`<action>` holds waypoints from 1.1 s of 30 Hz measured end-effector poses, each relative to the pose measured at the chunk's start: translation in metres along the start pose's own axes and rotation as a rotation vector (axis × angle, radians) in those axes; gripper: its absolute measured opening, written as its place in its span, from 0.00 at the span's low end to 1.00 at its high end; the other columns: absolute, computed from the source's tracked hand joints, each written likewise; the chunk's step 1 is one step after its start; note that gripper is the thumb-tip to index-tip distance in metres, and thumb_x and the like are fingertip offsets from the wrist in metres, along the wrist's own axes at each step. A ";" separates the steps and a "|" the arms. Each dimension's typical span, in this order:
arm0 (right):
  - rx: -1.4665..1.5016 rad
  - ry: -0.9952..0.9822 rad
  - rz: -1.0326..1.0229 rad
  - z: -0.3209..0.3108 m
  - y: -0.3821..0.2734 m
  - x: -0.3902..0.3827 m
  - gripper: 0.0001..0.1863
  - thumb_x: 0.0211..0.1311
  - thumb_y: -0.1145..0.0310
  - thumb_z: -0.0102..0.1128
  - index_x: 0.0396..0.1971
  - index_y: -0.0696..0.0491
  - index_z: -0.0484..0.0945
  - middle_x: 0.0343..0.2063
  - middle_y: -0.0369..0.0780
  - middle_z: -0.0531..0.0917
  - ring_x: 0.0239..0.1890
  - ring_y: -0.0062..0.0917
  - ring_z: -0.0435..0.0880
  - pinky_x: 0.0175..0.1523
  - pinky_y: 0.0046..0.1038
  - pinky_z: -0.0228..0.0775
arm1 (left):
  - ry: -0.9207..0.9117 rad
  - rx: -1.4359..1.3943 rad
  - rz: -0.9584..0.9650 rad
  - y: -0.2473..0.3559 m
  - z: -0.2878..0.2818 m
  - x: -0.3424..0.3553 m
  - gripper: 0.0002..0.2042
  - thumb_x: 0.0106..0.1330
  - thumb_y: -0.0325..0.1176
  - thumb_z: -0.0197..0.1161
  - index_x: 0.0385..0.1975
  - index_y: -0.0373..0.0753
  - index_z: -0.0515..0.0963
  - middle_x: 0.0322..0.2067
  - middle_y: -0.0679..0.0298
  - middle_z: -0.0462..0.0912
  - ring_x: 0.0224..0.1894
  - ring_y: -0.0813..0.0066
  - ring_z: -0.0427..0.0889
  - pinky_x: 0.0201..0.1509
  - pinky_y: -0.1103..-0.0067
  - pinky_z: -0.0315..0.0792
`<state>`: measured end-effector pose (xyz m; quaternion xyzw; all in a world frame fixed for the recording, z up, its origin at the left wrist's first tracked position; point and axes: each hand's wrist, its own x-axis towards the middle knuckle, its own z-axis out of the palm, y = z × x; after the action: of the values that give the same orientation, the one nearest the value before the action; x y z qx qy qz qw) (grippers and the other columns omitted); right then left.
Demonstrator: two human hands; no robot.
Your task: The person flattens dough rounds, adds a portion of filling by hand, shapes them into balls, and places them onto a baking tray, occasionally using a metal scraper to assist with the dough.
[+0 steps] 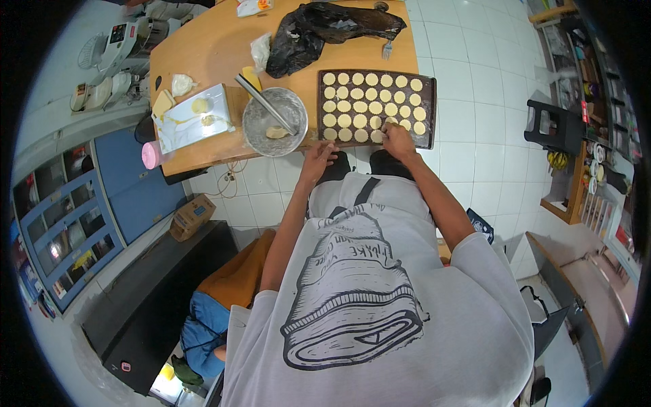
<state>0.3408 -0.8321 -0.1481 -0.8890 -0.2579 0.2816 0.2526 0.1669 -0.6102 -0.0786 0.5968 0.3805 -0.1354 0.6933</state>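
Observation:
A dark baking tray (428, 102) holds several rows of pale, scalloped dough rounds (371, 93) on the table. My right hand (397, 139) is over the lower right part of the tray, fingers bent together at a round; what they hold is hidden. My left hand (320, 154) is at the lower left edge of the tray, fingers loosely bent and apart. Left of the tray sits a metal bowl (261, 139) with a steel rolling pin (268, 105) across it and some dough inside. A white board (186, 136) with dough bits lies farther left.
A wooden table (203, 47) carries crumpled black plastic (298, 44), a fork (386, 49) and small bags. Mixing machines (112, 51) stand at upper left, a black stool (553, 125) at right, a cardboard box (192, 217) below left. Part of another person (210, 332) shows at lower left.

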 end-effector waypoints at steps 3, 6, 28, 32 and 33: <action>0.071 0.018 -0.035 0.003 0.013 0.002 0.10 0.61 0.71 0.61 0.40 0.57 0.80 0.36 0.52 0.85 0.44 0.48 0.85 0.50 0.46 0.77 | -0.005 -0.014 0.011 0.000 0.000 0.001 0.20 0.78 0.46 0.55 0.61 0.40 0.73 0.48 0.64 0.83 0.47 0.76 0.81 0.54 0.76 0.75; 0.112 -0.030 -0.044 0.003 0.017 0.003 0.09 0.60 0.71 0.61 0.40 0.56 0.81 0.37 0.51 0.86 0.43 0.48 0.85 0.50 0.46 0.77 | 0.007 -0.020 -0.001 0.000 0.001 0.001 0.20 0.78 0.46 0.56 0.60 0.40 0.73 0.48 0.64 0.83 0.47 0.75 0.81 0.53 0.76 0.75; 0.508 0.177 -0.117 -0.024 -0.171 0.012 0.11 0.65 0.71 0.61 0.43 0.59 0.83 0.36 0.48 0.88 0.39 0.40 0.87 0.44 0.36 0.79 | 0.019 -0.006 0.324 0.059 -0.118 0.026 0.14 0.79 0.37 0.52 0.57 0.38 0.76 0.48 0.63 0.84 0.44 0.77 0.83 0.50 0.80 0.76; 0.411 0.126 -0.242 0.026 -0.238 0.041 0.10 0.64 0.74 0.60 0.43 0.60 0.82 0.36 0.49 0.87 0.38 0.41 0.87 0.44 0.36 0.78 | 0.016 -0.031 0.356 0.082 -0.190 0.018 0.14 0.79 0.35 0.53 0.56 0.38 0.77 0.46 0.62 0.85 0.43 0.77 0.83 0.51 0.80 0.76; 0.411 0.129 -0.237 0.045 -0.258 0.049 0.10 0.64 0.74 0.60 0.43 0.60 0.82 0.36 0.49 0.87 0.38 0.41 0.87 0.44 0.36 0.78 | -0.017 -0.035 0.373 0.087 -0.212 0.014 0.14 0.79 0.36 0.53 0.56 0.37 0.77 0.46 0.62 0.86 0.42 0.77 0.83 0.50 0.80 0.76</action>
<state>0.2655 -0.5983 -0.0447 -0.7987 -0.2811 0.2391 0.4752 0.1543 -0.3876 -0.0249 0.6438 0.2595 -0.0030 0.7198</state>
